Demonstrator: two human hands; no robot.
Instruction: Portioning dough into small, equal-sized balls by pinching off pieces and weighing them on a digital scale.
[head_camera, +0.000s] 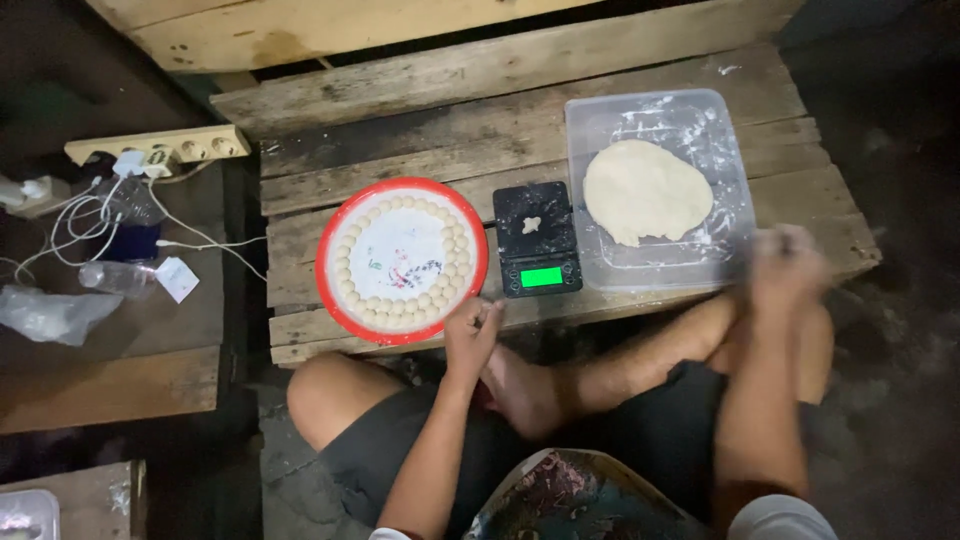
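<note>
My left hand (472, 330) hovers at the near rim of a round red-rimmed tray (330, 232), fingers pinched together, possibly on a small dough ball; I cannot tell for sure. Several small dough balls (400, 305) ring the tray's white patterned centre. A black digital scale (537, 240) with a lit green display stands right of the tray, a small dough scrap on its platform. A large flat dough lump (645, 190) lies in a clear floured plastic container (720, 140). My right hand (785, 262) is blurred at the container's near right corner.
Everything rests on a low wooden pallet (400, 140). To the left are a power strip (160, 148) with white plugs and cables, a plastic bottle (115, 278) and a crumpled plastic bag (50, 312). My bare crossed legs (600, 370) lie below the pallet's front edge.
</note>
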